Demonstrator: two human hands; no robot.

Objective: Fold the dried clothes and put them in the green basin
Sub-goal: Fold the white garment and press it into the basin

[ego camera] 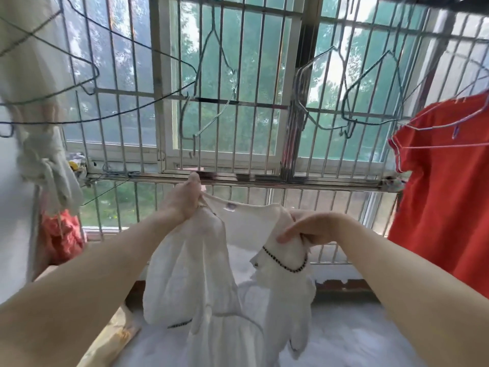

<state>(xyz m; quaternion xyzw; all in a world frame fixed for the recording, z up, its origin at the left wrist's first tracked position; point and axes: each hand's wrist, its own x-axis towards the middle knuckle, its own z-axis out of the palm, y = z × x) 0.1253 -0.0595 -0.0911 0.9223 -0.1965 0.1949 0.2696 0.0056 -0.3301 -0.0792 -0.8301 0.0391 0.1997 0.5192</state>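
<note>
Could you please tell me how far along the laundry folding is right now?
Done: several hangers hang bare, so some clothes seem taken down. In hand: the left hand and right hand each grip the white garment at its top edge; it hangs unfolded. Left: folding it, the red shirt on its hanger, perhaps the white cloth at the left. The green basin is not in view.

Both bare forearms reach forward from the near corners and draw together toward the middle. The left hand (185,201) is farther and higher, its fingers curled and pinching the top edge of a thin white gauzy garment (190,276). The right hand (311,229), lower and to the right, grips bunched fabric with its thumb pointing left.
</note>
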